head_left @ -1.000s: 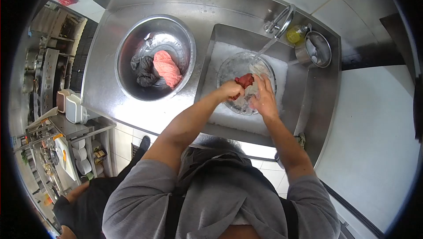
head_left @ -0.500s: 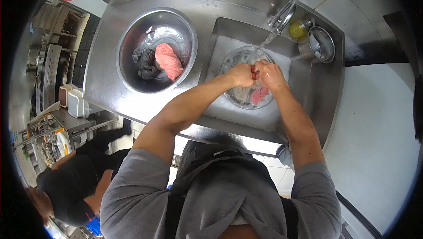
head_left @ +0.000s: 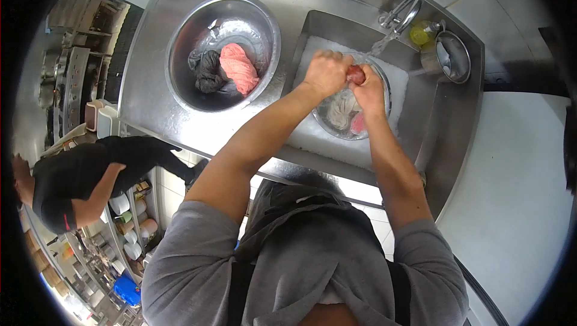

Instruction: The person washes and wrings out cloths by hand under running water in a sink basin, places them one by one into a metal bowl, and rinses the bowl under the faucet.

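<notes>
My left hand (head_left: 327,72) and my right hand (head_left: 368,90) are both closed on a dark red cloth (head_left: 356,75), bunched between them above a metal bowl (head_left: 386,99) in the sink. Inside that bowl lie a whitish cloth (head_left: 341,111) and a pink cloth (head_left: 359,123) in water. Water runs from the faucet (head_left: 404,12) behind my hands. On the counter at left, a larger metal bowl (head_left: 174,79) holds a twisted salmon-pink cloth (head_left: 238,69) and a dark grey cloth (head_left: 208,72).
White suds (head_left: 399,79) cover the sink floor. A yellow soap bottle (head_left: 423,33) and a metal pot (head_left: 454,57) stand at the sink's back right corner. A person in black (head_left: 72,176) is at the left, near shelves of dishes (head_left: 129,236).
Both hands have come together around the red cloth and lifted it towards the back of the bowl. The co-worker has moved further into view at left, and the camera view has shifted.
</notes>
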A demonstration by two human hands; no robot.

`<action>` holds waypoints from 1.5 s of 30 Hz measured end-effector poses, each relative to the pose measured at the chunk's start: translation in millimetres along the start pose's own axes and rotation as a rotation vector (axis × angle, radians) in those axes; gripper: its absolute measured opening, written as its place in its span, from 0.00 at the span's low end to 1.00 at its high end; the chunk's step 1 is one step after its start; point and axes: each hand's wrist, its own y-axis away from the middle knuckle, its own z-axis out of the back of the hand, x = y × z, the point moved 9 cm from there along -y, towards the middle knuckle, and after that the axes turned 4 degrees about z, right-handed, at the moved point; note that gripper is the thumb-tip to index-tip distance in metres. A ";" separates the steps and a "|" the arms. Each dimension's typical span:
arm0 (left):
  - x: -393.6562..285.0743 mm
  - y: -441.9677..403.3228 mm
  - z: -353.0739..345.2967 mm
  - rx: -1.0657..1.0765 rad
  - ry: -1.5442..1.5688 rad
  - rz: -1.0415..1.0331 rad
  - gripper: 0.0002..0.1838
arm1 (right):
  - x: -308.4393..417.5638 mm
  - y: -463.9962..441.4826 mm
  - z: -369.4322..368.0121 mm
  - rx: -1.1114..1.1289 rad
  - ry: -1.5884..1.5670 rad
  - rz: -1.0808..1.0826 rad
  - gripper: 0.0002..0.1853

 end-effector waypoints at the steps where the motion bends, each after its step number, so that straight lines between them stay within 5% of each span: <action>1: 16.2 -1.0 21.8 -0.030 0.003 0.134 0.13 | 5.3 -7.8 4.0 -0.002 -0.006 0.004 0.15; 4: 82.7 10.8 86.3 -0.096 0.020 0.529 0.17 | -16.5 -31.4 17.5 -0.092 -0.417 -0.367 0.11; 6: 126.1 31.3 128.2 -0.047 -0.016 0.708 0.24 | -64.8 -69.6 20.9 -0.079 -0.417 -0.421 0.09; 9: 153.3 52.5 155.9 0.043 -0.201 0.813 0.32 | -79.8 -99.1 14.1 -0.042 -0.422 -0.470 0.15; 11: 138.2 49.9 159.5 0.011 -0.361 0.677 0.37 | -67.3 -107.2 14.8 0.004 -0.432 -0.440 0.22; 16: 50.9 7.1 44.9 -0.079 0.160 0.347 0.30 | -79.2 -41.1 34.5 0.039 -0.400 -0.430 0.19; 18: 46.1 1.1 -91.9 0.413 0.587 0.575 0.25 | -84.9 8.2 50.7 0.044 -0.177 -0.388 0.15; 20: 27.6 -9.0 -174.0 0.593 1.145 0.890 0.21 | -116.5 66.3 62.3 0.093 0.115 -0.292 0.18; 21: 24.3 -28.2 -193.3 0.601 1.160 0.873 0.21 | -125.3 92.6 70.5 0.077 0.225 -0.195 0.19; 24: 25.4 -61.1 -239.6 0.444 1.451 0.927 0.19 | -154.7 180.1 95.1 0.166 0.101 -0.636 0.18; 26: 32.2 -56.1 -268.1 0.567 1.410 0.784 0.21 | -160.1 220.9 108.8 0.136 0.039 -0.757 0.16; 28: 43.9 -17.5 -335.5 0.970 0.260 0.323 0.25 | -162.9 243.0 119.8 0.152 0.089 -0.770 0.17; 29: 63.2 22.9 -388.7 0.956 0.156 0.391 0.28 | -166.1 249.7 122.6 0.143 0.092 -0.775 0.17; 30: 60.0 46.9 -383.6 0.861 0.153 0.475 0.29 | -167.8 253.7 121.1 0.146 0.058 -0.759 0.17; 33: 55.6 79.6 -387.0 1.126 0.086 0.520 0.30 | -165.4 244.5 117.7 0.123 0.000 -0.784 0.17; 35: 84.6 61.8 -351.5 0.731 0.172 0.885 0.29 | -166.2 231.7 115.0 0.111 -0.038 -0.821 0.17; 39: 113.7 -2.0 -316.8 0.545 0.273 0.907 0.25 | -166.0 196.5 103.0 0.127 -0.045 -0.714 0.16; 41: 81.8 -49.9 -266.1 0.495 0.284 0.552 0.20 | -161.9 175.8 98.2 0.121 -0.065 -0.657 0.16; 45: 60.4 -70.3 -235.0 0.560 0.173 0.300 0.19 | -141.6 119.6 98.9 0.112 0.033 -0.540 0.16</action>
